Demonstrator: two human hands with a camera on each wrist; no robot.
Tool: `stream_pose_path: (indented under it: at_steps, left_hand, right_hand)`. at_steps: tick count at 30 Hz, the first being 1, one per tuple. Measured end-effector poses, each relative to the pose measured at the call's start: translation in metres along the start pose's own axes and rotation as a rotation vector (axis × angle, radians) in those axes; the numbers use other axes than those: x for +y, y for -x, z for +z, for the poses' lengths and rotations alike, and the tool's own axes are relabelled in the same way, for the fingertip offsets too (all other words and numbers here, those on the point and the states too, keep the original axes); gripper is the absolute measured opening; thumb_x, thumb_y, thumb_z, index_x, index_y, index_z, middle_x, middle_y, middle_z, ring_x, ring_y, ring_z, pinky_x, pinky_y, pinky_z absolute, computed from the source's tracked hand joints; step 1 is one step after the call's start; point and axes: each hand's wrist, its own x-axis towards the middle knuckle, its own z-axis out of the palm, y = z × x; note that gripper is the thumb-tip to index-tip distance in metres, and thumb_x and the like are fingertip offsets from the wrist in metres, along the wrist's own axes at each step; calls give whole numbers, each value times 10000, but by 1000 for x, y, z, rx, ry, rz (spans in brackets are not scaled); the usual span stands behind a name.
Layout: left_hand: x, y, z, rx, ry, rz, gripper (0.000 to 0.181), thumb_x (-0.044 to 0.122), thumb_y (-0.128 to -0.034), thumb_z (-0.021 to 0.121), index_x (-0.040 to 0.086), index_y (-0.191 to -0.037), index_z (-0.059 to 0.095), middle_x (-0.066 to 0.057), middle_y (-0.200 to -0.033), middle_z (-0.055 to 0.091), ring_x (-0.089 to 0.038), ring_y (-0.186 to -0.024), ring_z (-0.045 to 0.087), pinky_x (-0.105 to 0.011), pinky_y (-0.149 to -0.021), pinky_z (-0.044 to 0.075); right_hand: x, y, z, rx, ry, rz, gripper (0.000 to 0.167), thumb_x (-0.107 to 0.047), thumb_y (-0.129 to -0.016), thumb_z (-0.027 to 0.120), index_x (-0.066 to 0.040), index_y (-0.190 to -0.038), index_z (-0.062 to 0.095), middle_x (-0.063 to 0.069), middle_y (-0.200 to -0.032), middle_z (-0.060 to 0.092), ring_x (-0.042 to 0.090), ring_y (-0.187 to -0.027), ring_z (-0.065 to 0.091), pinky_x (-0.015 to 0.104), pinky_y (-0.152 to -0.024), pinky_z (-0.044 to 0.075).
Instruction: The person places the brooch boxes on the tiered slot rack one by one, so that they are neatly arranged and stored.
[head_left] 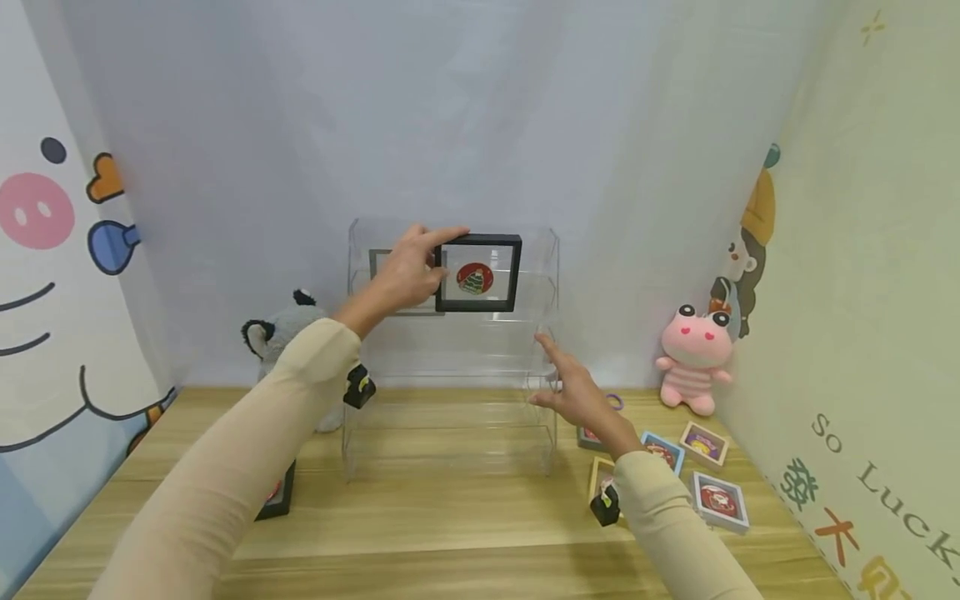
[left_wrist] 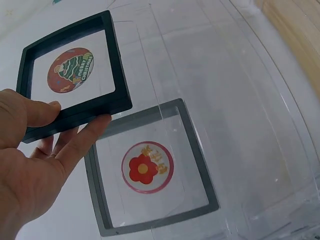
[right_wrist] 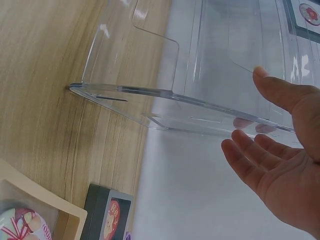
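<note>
My left hand (head_left: 408,271) pinches the left edge of a black display frame (head_left: 517,275) holding a round red badge with a Christmas tree. It holds this frame up in front of the top of a clear acrylic tiered rack (head_left: 450,417). Behind that hand, a grey frame (left_wrist: 202,170) with a red-flower badge stands on the rack, partly covered in the head view. Beside the rack's right side panel, my right hand (head_left: 573,392) has its fingers spread and holds nothing. In the right wrist view the thumb and fingers lie on either side of the panel edge; contact is unclear.
Several small framed badges, one in a white frame (head_left: 720,500), lie at the right of the wooden table (head_left: 420,533). A pink plush toy (head_left: 693,358) sits behind them. A grey plush (head_left: 288,329) and another black frame (head_left: 281,496) are partly hidden by my left arm.
</note>
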Motion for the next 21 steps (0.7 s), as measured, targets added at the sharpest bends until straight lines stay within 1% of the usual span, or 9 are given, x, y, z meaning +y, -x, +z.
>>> stream_pose_path:
  at_steps: [3, 7, 10, 13, 18, 21]
  left_hand:
    - [4, -5, 4, 18, -6, 15, 641, -27, -945, 598, 232, -1513, 452, -178, -1104, 459, -285, -938, 504, -372, -757, 442]
    - [8, -12, 10, 29, 11, 18, 645, -35, -948, 584, 239, -1516, 447, -179, -1116, 449, -294, -963, 510, -392, -789, 454]
    - [10, -17, 15, 44, 18, 24, 639, -37, -949, 580, 239, -1512, 455, -186, -1127, 454, -293, -949, 504, -399, -798, 446]
    - [12, -21, 19, 55, 13, 31, 630, -34, -955, 573, 236, -1511, 456, -179, -1109, 445, -281, -902, 471, -396, -777, 422]
    - [17, -23, 25, 61, -3, 27, 626, -33, -972, 534, 249, -1522, 438, -176, -1120, 436, -265, -853, 411, -387, -747, 383]
    - [19, -26, 27, 79, -6, 27, 633, -40, -972, 517, 260, -1524, 435, -174, -1126, 438, -262, -843, 414, -375, -729, 378]
  right_hand:
    - [0, 0, 0, -3, 2, -4, 969, -124, -829, 811, -151, -1593, 214, 279, -1559, 346, 425, -1100, 622, 597, -947, 500]
    - [1, 0, 0, -4, 8, -9, 961, -139, -831, 813, -144, -1588, 221, 296, -1533, 372, 415, -1085, 626, 586, -924, 513]
    - [1, 0, 0, -5, 4, -4, 960, -143, -833, 811, -151, -1588, 220, 298, -1527, 376, 410, -1090, 622, 581, -920, 517]
    - [0, 0, 0, -8, -6, 5, 964, -134, -833, 809, -153, -1591, 214, 294, -1537, 365, 410, -1095, 620, 582, -921, 516]
    - [1, 1, 0, 8, 5, -6, 969, -128, -823, 817, -149, -1588, 223, 301, -1531, 372, 413, -1075, 630, 577, -910, 522]
    - [0, 1, -1, 5, 7, -6, 968, -130, -827, 815, -154, -1589, 219, 297, -1533, 371, 412, -1079, 629, 571, -907, 525]
